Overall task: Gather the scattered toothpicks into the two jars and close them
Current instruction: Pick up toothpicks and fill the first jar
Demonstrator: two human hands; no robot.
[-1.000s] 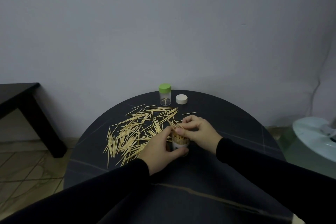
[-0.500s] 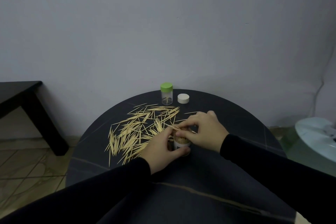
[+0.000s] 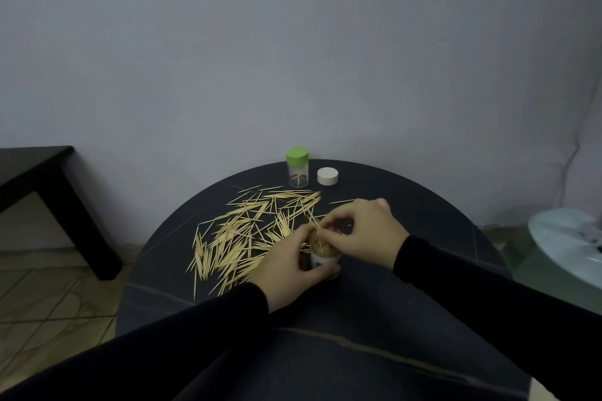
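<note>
— What are the fingers doing?

— I see the right hand [image 3: 361, 231] pinching toothpicks [image 3: 313, 221] at the mouth of the open jar [image 3: 324, 255]; the left hand [image 3: 290, 265] grips that jar upright on the round table [image 3: 407, 319]. Half a second ago the right hand sat a touch farther back.

— Any writing?

— The jar's label looks white and green; I can't read it. The scattered toothpicks [image 3: 241, 238] lie left of it, with the green-capped jar [image 3: 297, 167] and white lid [image 3: 327, 176] behind.
</note>
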